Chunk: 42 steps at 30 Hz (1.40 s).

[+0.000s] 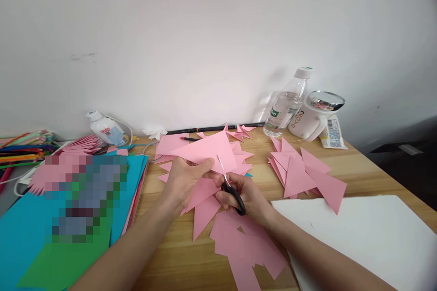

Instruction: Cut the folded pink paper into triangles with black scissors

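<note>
A pale wooden worktop (191, 259) runs up against a plain white wall (205, 32). At the back right stand a clear water bottle (286, 105), leaning toward the left, and a white mug (312, 118) with a shiny lid; a small printed packet (332, 134) lies just beside the mug. A white glue bottle (105, 129) lies tilted at the back left, near a bundle of coloured sticks (23, 145). A stack of blue and green paper sheets (20, 227) covers the left edge of the worktop, partly blurred over. A large white sheet (368, 232) lies at the right front, and a pile of pink paper triangles (303, 173) sits just behind it. More pink offcuts (246, 245) lie scattered under the forearms.

The left hand (186, 179) is clenched on a pink paper sheet (211, 150), thumb on top, holding it above the middle of the worktop. The sheet is roughly triangular — its long axis runs left to right, rising toward an upper right corner, with its face tilted to the camera.

The right hand (247, 198) grips small black-handled scissors (230, 188), fingers through the loops. The scissors point up and slightly left, away from the person, along a near-vertical axis — the thin blade tips meet the lower edge of the pink sheet just right of the left thumb.
</note>
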Each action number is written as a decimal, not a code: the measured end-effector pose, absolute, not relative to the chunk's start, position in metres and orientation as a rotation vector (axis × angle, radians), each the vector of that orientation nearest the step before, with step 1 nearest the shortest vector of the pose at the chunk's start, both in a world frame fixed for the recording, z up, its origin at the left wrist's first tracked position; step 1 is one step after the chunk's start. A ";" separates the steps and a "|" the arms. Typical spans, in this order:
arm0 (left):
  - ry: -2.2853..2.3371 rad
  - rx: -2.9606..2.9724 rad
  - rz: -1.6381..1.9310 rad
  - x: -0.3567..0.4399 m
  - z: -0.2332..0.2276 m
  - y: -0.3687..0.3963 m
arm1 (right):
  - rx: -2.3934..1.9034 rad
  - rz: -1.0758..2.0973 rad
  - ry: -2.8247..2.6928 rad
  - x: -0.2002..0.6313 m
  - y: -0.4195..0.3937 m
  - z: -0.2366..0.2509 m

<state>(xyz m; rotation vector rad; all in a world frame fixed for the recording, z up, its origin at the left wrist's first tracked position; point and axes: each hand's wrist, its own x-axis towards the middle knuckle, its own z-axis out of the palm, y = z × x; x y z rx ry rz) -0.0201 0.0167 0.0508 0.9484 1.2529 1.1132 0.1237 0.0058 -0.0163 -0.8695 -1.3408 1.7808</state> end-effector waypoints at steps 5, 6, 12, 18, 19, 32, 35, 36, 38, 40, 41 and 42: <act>1.189 0.937 1.136 -0.022 0.052 0.018 | -0.880 1.755 -1.335 0.124 0.006 -0.016; 1.180 0.924 1.150 -0.022 0.052 0.019 | -0.880 1.747 -1.330 0.124 0.006 -0.016; 1.178 0.915 1.262 -0.023 0.056 0.019 | -0.862 1.790 -1.292 0.124 0.006 -0.015; 1.222 0.939 1.280 -0.020 0.052 0.018 | -0.853 1.749 -1.366 0.126 0.006 -0.011; 1.214 0.951 1.281 -0.019 0.051 0.018 | -0.861 1.747 -1.369 0.126 0.007 -0.010; 1.216 1.022 1.266 -0.016 0.049 0.016 | -0.872 1.752 -1.262 0.124 0.006 -0.010; 1.204 1.007 1.271 -0.015 0.050 0.016 | -0.859 1.749 -1.248 0.123 0.006 -0.011; 1.203 1.002 1.269 -0.015 0.050 0.016 | -0.855 1.749 -1.248 0.123 0.005 -0.011; 1.204 0.990 1.270 -0.016 0.049 0.016 | -0.857 1.743 -1.248 0.123 0.005 -0.011; 1.210 0.980 1.267 -0.016 0.049 0.016 | -0.882 1.727 -1.266 0.123 0.005 -0.011; 1.208 0.980 1.268 -0.016 0.049 0.016 | -0.898 1.719 -1.281 0.123 0.005 -0.012; 1.204 0.982 1.267 -0.017 0.049 0.016 | -0.910 1.712 -1.297 0.124 0.005 -0.012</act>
